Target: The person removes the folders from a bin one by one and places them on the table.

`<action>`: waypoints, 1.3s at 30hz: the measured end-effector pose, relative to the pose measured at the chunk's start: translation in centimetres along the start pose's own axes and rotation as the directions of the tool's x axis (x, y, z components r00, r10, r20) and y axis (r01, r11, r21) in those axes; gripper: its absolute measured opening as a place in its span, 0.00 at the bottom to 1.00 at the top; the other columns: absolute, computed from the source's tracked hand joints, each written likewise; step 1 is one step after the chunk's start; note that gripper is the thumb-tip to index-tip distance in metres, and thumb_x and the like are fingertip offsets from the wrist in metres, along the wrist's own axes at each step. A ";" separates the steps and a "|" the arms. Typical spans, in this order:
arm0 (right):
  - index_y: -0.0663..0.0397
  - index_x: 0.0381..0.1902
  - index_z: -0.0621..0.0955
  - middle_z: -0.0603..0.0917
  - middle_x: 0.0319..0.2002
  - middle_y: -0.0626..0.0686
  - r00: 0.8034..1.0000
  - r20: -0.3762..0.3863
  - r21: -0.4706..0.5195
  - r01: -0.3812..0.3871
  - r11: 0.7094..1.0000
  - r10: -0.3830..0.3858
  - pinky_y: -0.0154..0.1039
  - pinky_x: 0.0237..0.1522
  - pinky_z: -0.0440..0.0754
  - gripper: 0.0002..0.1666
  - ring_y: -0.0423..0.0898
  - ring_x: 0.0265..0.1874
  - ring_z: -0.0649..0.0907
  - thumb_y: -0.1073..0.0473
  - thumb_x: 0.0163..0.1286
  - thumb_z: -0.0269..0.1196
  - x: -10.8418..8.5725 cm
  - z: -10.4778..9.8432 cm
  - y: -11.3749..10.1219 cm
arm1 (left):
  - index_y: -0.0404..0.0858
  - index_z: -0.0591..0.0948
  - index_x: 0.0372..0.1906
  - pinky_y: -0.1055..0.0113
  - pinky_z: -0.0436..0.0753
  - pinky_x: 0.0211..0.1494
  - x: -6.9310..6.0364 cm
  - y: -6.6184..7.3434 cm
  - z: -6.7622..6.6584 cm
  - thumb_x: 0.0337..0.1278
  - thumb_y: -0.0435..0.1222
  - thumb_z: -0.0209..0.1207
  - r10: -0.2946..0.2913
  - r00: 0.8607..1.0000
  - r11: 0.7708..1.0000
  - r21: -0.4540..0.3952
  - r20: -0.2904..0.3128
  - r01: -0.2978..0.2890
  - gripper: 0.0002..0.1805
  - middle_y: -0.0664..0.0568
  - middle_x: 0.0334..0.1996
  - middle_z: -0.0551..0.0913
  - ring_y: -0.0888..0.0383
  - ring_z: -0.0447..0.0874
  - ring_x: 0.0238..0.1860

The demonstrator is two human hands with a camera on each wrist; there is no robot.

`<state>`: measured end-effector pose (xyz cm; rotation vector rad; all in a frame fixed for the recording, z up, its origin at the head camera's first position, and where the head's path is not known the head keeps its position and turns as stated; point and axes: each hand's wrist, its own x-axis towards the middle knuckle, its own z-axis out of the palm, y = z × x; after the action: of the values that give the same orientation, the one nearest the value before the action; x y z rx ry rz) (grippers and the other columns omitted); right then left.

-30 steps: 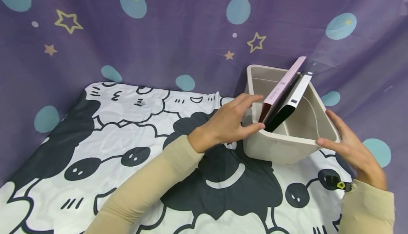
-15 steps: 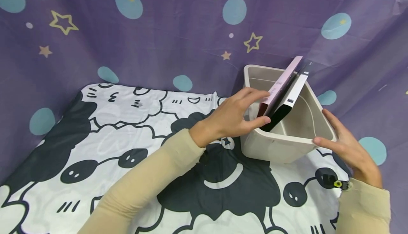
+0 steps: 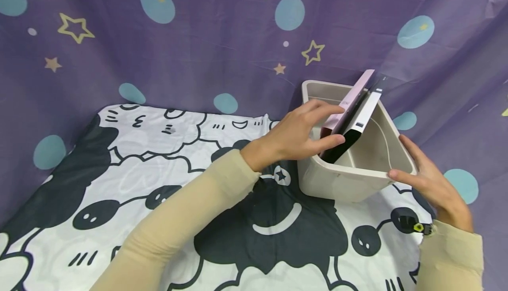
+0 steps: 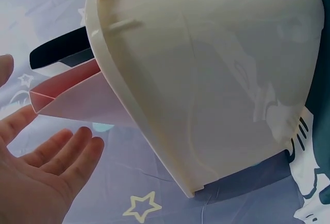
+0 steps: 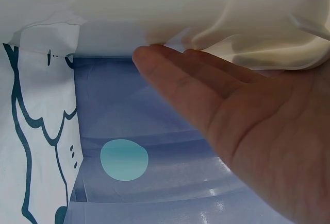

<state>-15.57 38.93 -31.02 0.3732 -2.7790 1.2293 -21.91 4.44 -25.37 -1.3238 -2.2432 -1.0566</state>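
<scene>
The left hand [image 3: 299, 134] spreads beside a slim, rectangular pink box [image 3: 352, 98]; the right hand [image 3: 432, 184] grips the beige plastic bin [image 3: 337, 184] by its rim, room between.

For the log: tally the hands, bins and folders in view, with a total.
Hands: 2 (left hand, right hand)
Bins: 1 (pale bin)
Folders: 2 (pink folder, black-and-white folder)
Total: 5

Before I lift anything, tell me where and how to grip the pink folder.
Pinch the pink folder by its raised edge, probably from above left: it juts above the bin rim, with space on its left, while the black-and-white folder crowds its right.
</scene>
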 end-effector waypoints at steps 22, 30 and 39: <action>0.48 0.77 0.45 0.59 0.68 0.64 1.000 0.015 0.021 0.013 1.000 -0.014 0.19 0.47 0.64 0.54 0.36 0.53 0.69 0.65 0.61 0.63 0.1 0.0 0.2 | 0.47 0.72 0.65 0.76 0.71 0.51 3.2 -0.6 -0.9 0.62 0.52 0.57 -0.141 0.974 0.986 -0.064 0.179 0.155 0.28 0.53 0.58 0.72 0.62 0.74 0.50; 0.46 0.77 0.45 0.58 0.68 0.63 1.000 0.008 0.017 -0.007 1.000 0.007 0.19 0.47 0.63 0.55 0.39 0.53 0.68 0.64 0.61 0.63 0.0 0.1 0.0 | 0.42 0.71 0.65 0.77 0.72 0.55 4.4 -1.4 -1.0 0.62 0.48 0.58 -0.157 0.956 0.952 -0.221 0.247 0.214 0.28 0.54 0.64 0.70 0.61 0.75 0.56; 0.44 0.77 0.45 0.60 0.66 0.61 1.000 0.002 0.020 -0.029 0.999 0.029 0.20 0.46 0.64 0.54 0.39 0.52 0.69 0.63 0.61 0.63 0.0 0.1 -0.1 | 0.45 0.72 0.64 0.76 0.72 0.56 5.1 -1.7 -0.5 0.62 0.49 0.58 -0.143 0.936 0.954 -0.208 0.322 0.217 0.27 0.53 0.64 0.69 0.59 0.76 0.56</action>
<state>-15.52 38.77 -31.07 0.3372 -2.7846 1.2650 -25.98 6.68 -22.67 -1.4862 -2.5708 -1.3018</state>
